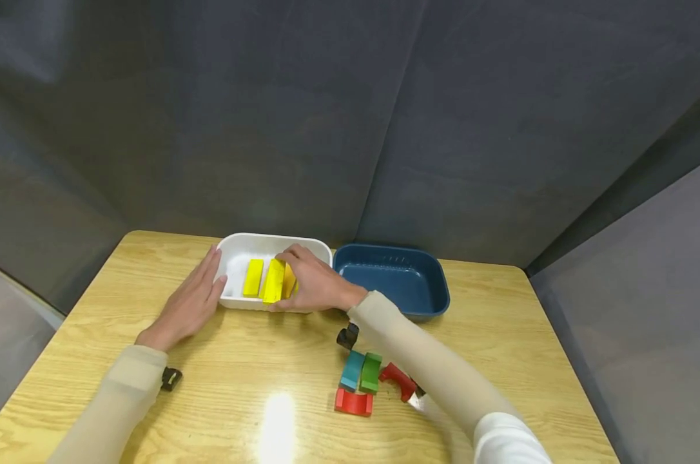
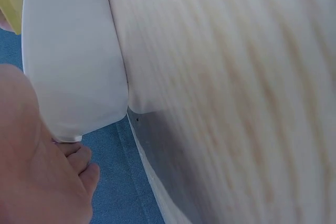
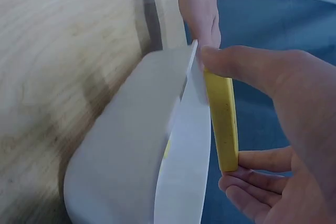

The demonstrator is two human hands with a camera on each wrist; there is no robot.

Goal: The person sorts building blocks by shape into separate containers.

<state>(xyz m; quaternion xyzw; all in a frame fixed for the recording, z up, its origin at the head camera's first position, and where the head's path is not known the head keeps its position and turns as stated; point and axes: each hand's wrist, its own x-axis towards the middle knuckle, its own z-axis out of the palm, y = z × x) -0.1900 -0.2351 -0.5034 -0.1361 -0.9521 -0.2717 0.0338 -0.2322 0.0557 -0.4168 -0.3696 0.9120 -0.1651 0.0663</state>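
My right hand (image 1: 315, 280) pinches a yellow block (image 1: 274, 281) between thumb and fingers above the white tray (image 1: 227, 264). In the right wrist view the thumb is at one end of that yellow block (image 3: 223, 121) and the fingers at the other. Inside the tray lies another yellow block (image 1: 253, 278), and an orange-yellow piece (image 1: 289, 281) shows partly behind my fingers. My left hand (image 1: 187, 303) rests against the tray's left end with extended fingers. The left wrist view shows this hand (image 2: 42, 166) beside the white tray wall (image 2: 79, 51).
A dark blue tray (image 1: 405, 290) stands right of the white one. Nearer on the wooden table (image 1: 222, 399) lie a teal block (image 1: 352, 370), a green block (image 1: 370, 373), a red block (image 1: 353, 403) and a red arch (image 1: 399, 380) by the right forearm. Grey curtain (image 1: 269, 129) hangs behind.
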